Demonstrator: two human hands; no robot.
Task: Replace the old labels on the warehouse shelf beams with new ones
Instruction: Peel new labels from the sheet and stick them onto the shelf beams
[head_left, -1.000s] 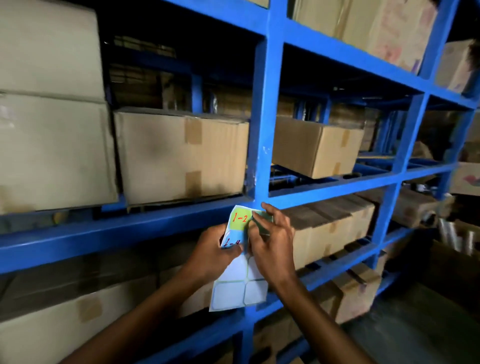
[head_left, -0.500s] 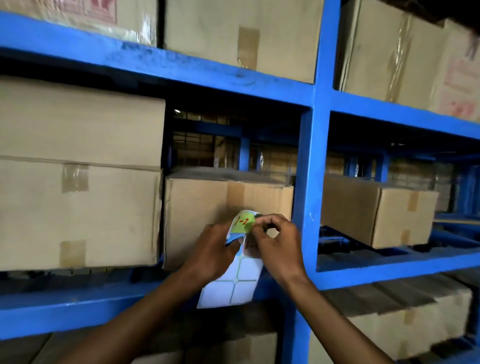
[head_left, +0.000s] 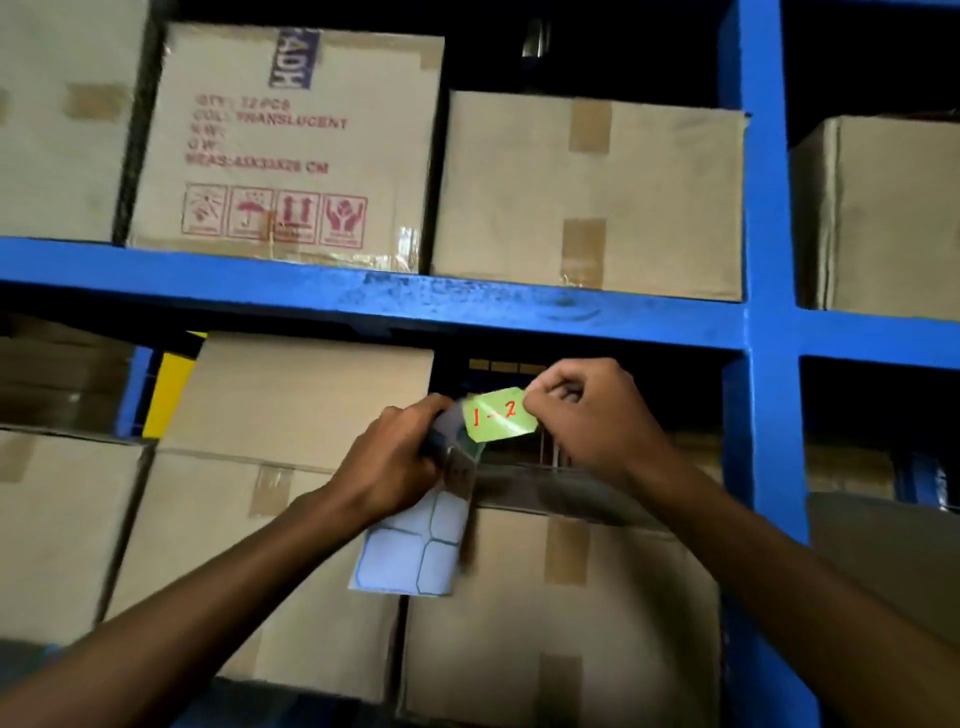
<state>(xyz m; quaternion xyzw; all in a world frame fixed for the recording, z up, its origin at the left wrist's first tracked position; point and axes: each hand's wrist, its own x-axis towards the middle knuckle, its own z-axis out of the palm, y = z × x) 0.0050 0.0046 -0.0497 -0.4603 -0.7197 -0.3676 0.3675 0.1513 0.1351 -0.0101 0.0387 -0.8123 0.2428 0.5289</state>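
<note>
My right hand (head_left: 592, 415) pinches a green label (head_left: 498, 418) marked "1-2" in red, peeled free and held just right of the sheet. My left hand (head_left: 400, 462) grips the top of the white label backing sheet (head_left: 415, 551), which hangs down with blank outlined squares. Both hands are below a blue shelf beam (head_left: 467, 306) whose paint looks scuffed in the middle. A blue upright post (head_left: 763, 364) stands to the right of my hands.
Cardboard boxes fill the shelves: a printed box (head_left: 285, 140) and a plain one (head_left: 587, 192) above the beam, more boxes (head_left: 561, 613) behind and below my hands. A further box (head_left: 878, 213) sits right of the post. A yellow strip (head_left: 166, 395) shows at left.
The view has tilted up to a higher beam. My right hand has pulled the green "1-2" label off the sheet and moved it to the right; my left hand still holds the sheet.
</note>
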